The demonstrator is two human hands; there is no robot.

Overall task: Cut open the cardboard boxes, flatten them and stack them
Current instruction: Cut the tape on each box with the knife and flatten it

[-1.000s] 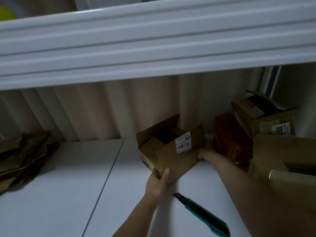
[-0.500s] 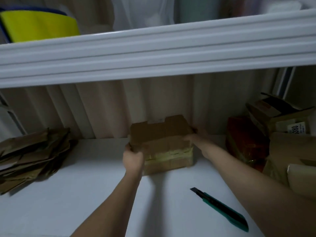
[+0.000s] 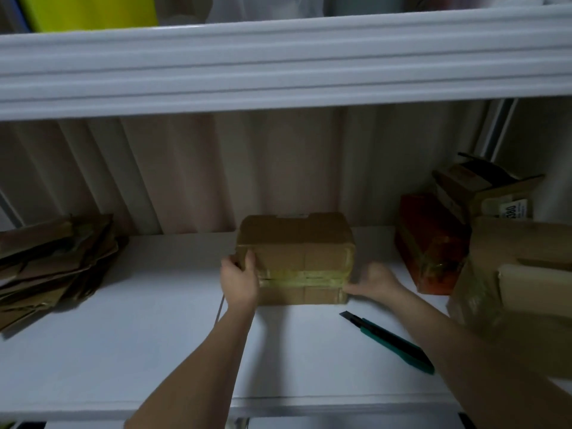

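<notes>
box: taped cardboard box on white shelf
l hand: grips box's left end
r hand: thumb touches right corner, grip unclear
cutter: green utility knife lies near r hand, untouched

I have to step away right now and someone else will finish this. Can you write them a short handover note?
Left hand grips the taped box at its left end; right hand touches its lower right corner, grip unclear.
The box stands on the white shelf, its tape uncut.
The green cutter lies unheld to the right.
Done: flattened cardboard pile at left.
Left: cut, flatten and stack this box, then the boxes at right.
</notes>
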